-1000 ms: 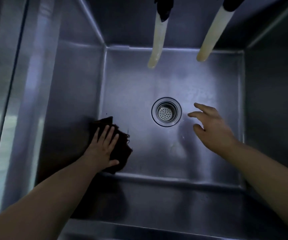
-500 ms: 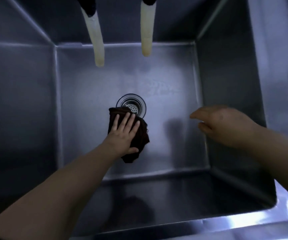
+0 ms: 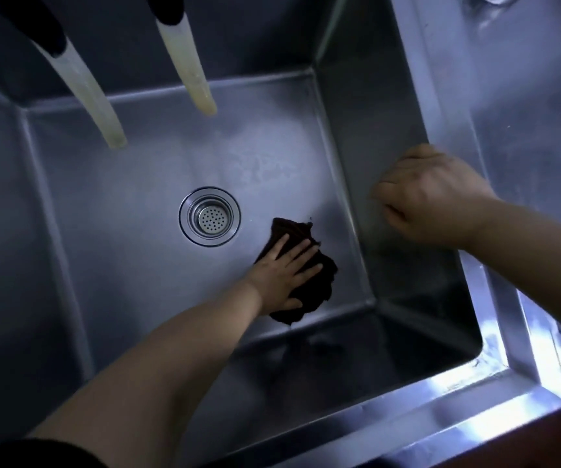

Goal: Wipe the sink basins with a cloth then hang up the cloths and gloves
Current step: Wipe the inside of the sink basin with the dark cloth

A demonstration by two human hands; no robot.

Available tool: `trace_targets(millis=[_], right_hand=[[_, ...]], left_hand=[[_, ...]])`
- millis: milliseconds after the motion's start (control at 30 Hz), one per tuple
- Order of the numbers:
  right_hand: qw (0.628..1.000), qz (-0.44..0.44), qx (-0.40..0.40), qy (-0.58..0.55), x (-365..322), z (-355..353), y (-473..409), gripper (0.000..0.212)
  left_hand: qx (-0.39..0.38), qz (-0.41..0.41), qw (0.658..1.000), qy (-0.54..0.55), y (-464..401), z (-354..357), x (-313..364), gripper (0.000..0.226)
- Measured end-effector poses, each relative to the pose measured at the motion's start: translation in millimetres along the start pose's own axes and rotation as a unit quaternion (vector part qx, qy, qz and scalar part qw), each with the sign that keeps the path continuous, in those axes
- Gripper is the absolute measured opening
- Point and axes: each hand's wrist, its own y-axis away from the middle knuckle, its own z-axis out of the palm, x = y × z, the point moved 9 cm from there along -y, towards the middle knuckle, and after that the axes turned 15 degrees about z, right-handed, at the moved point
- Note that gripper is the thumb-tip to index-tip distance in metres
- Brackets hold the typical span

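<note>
A deep stainless-steel sink basin [image 3: 110, 231] fills the view, its bright front rim nearest and its right rim running away toward a wet steel counter [image 3: 535, 136].

Low in the basin, near the front right corner of the floor, the left hand [image 3: 284, 270] lies flat on a dark cloth [image 3: 309, 292], fingers straight and spread, pressing it against the steel rather than gripping it. That flat palm probably serves to keep the whole cloth in contact as it wipes the floor. The cloth lies bunched beneath the hand, just right of the drain and apart from it.

Higher up, the right hand [image 3: 431, 197] sits at the top of the basin's right wall with its fingers curled over the edge, seemingly bracing the person as they lean in; it holds no cloth.

The round perforated drain strainer [image 3: 210, 216] sits mid-floor. The basin holds nothing else loose, only a faint smeary film further back.

At the far side, two pale hose spouts [image 3: 191, 69] with dark upper sleeves hang down over the basin, no water running.
</note>
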Motion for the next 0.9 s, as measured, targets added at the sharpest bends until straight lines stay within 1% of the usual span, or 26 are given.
trace_targets(millis=[100,133,233,267,333,367,400,433,467,500,533,633,700,733,800,900], right_hand=[[0.998,0.012,-0.030,0.054,4,10,-1,0.027],[0.997,0.012,-0.037,0.063,5,11,-1,0.028],[0.998,0.016,-0.017,0.050,-2,3,1,0.008],[0.999,0.025,-0.012,0.043,-6,1,2,0.006],[0.999,0.034,-0.008,0.023,-17,4,6,0.013],[0.999,0.032,-0.012,0.006,-27,8,8,0.020],[0.999,0.027,-0.020,-0.013,-38,11,11,0.025],[0.999,0.019,-0.019,-0.036,-49,13,14,0.028],[0.998,0.011,-0.016,-0.056,-58,15,17,0.028],[0.997,0.006,-0.009,-0.071,-66,16,20,0.026],[0.997,0.005,-0.001,-0.081,-69,16,23,0.025],[0.996,0.024,0.032,-0.079,-59,10,27,0.023],[0.996,0.032,0.062,-0.062,-45,0,29,0.018],[0.995,0.028,0.085,-0.051,-38,-7,29,0.015],[0.992,0.017,0.122,-0.021,-22,-20,29,0.017],[0.992,-0.004,0.124,0.015,4,-24,24,0.024]], left_hand=[[-0.030,0.006,0.999,-0.010,47,15,-1,0.085],[-0.038,-0.001,0.999,-0.009,67,19,-2,0.088],[-0.063,-0.028,0.998,-0.011,135,32,-4,0.098],[-0.079,-0.041,0.996,-0.012,156,39,-6,0.101],[-0.134,-0.065,0.989,-0.009,195,54,-12,0.107],[-0.178,-0.085,0.980,0.001,216,67,-17,0.110],[-0.199,-0.096,0.975,0.011,237,84,-21,0.108],[-0.242,-0.098,0.965,0.014,257,98,-23,0.104],[-0.284,-0.104,0.953,0.016,273,111,-25,0.100],[-0.311,-0.112,0.944,0.018,283,120,-26,0.099],[-0.321,-0.117,0.940,0.017,288,125,-27,0.098],[-0.327,-0.122,0.937,0.022,285,126,-23,0.100],[-0.308,-0.106,0.945,0.024,274,125,-16,0.101],[-0.297,-0.087,0.951,0.023,266,126,-12,0.101],[-0.283,-0.022,0.959,0.020,246,128,-4,0.101],[-0.249,0.052,0.967,0.014,206,119,5,0.097]])
